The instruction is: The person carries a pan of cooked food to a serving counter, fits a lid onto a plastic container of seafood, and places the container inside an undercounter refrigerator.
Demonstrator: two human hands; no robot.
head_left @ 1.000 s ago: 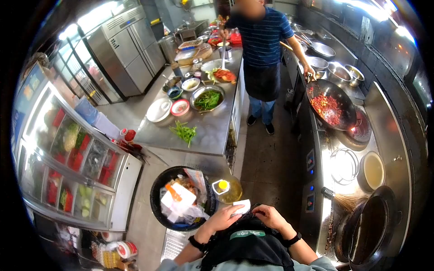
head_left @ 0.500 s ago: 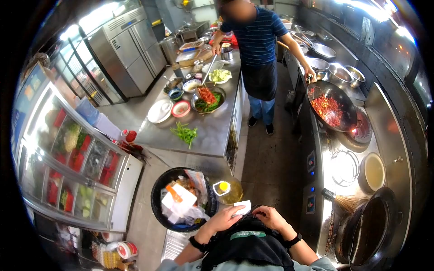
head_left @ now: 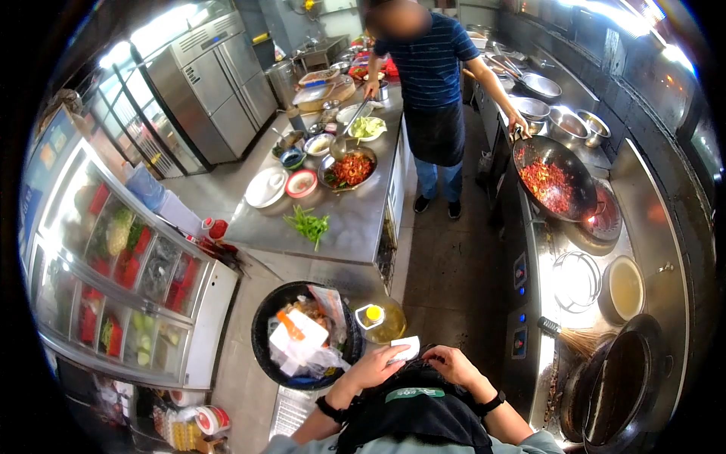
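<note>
My left hand, low in the middle of the view, is closed on a small folded piece of white paper. Beside it, my right hand has its fingers curled in at the upper edge of my black apron; what they pinch, if anything, is hidden. Just ahead stands an oil jug with a yellow cap. Left of that is a black bin filled with plastic bags and packaging.
Across from me a person holds a ladle over a steel bowl of red food and tilts a wok. Greens lie on the steel table. A glass-fronted fridge stands left, the stove right.
The person's ladle has come down and tipped its red food over the greens in the steel bowl. My hands and the white paper stay in place.
</note>
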